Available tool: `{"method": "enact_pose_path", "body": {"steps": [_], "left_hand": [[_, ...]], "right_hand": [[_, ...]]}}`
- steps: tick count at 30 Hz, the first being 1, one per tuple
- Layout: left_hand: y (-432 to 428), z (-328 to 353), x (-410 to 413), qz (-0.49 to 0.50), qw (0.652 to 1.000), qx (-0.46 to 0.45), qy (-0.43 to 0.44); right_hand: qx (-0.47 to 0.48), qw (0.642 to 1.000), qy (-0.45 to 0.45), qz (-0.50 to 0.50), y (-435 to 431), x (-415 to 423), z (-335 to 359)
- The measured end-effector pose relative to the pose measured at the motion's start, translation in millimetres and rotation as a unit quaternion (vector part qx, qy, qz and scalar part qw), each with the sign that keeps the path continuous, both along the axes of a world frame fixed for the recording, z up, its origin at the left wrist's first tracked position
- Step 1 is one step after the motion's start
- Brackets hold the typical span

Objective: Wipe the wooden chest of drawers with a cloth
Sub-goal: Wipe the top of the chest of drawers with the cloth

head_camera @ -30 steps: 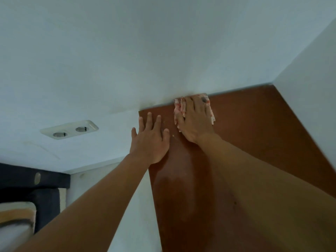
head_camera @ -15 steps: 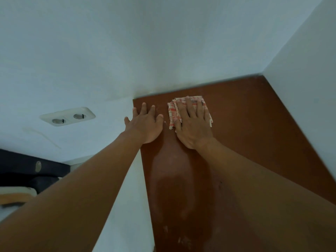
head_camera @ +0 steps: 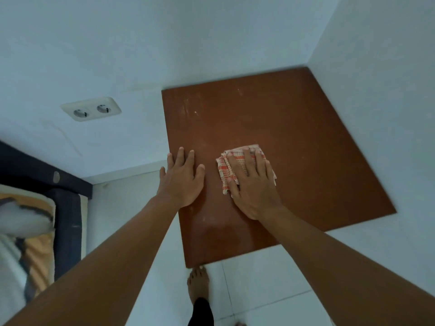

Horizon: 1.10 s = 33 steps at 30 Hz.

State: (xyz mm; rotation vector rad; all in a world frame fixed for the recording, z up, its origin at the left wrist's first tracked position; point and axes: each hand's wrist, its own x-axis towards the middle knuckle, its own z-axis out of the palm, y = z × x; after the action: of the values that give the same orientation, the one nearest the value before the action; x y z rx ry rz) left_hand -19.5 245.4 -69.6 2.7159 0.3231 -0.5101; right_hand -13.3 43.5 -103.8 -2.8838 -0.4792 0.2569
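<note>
Cloth [head_camera: 237, 169] lies crumpled, under flat right hand [head_camera: 253, 184]; left hand [head_camera: 182, 180] flat, empty.

cloth [head_camera: 226, 171]: its middle and right part lie under the right hand [head_camera: 250, 184]; only the left folds and the far edge show.
chest of drawers [head_camera: 294, 147]: only the flat brown top shows; the front and drawers are out of sight below it.
chest top, near edge: partly covered by both forearms.
left hand [head_camera: 182, 177]: its palm side is pressed down and hidden.
foot [head_camera: 198, 282]: the toes touch or slip under the chest's near corner; cannot tell which.
bed [head_camera: 26, 231]: cut off by the left edge, bedding blurred.
forearms: cut off by the lower edge.
</note>
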Motion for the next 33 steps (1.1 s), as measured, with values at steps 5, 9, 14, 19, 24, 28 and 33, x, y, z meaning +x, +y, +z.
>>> {"method": "enact_pose_path", "body": {"steps": [5, 9, 14, 19, 24, 28, 33], "left_hand": [[-14.8, 13.3, -47.8, 0.002, 1.000, -0.003, 0.001], [-25.4, 26.6, -76.8, 0.004, 1.000, -0.009, 0.011], [-28.9, 41.3, -96.8, 0.005, 1.000, -0.003, 0.014], [-22.1, 53.6, -90.5, -0.002, 1.000, 0.006, 0.015], [-21.5, 68.6, -66.1, -0.004, 1.000, 0.011, 0.006], [-15.1, 78.2, -17.0, -0.028, 1.000, 0.002, -0.013], [-1.6, 75.6, 70.1, -0.057, 0.998, -0.019, -0.025]], "right_hand": [[0.010, 0.999, -0.037, 0.031, -45.5, -82.8, -2.7], [0.064, 0.994, -0.074, 0.052, -84.1, -142.7, -9.7], [0.078, 0.992, -0.053, 0.085, -137.7, -214.1, -14.1], [0.090, 0.993, -0.061, 0.052, -159.6, -226.5, 6.0], [0.178, 0.976, -0.119, 0.045, -111.5, -133.9, 63.4], [0.180, 0.973, -0.146, -0.005, -68.7, -14.2, 77.3], [0.158, 0.977, -0.144, -0.020, -15.2, 133.4, 77.6]]}}
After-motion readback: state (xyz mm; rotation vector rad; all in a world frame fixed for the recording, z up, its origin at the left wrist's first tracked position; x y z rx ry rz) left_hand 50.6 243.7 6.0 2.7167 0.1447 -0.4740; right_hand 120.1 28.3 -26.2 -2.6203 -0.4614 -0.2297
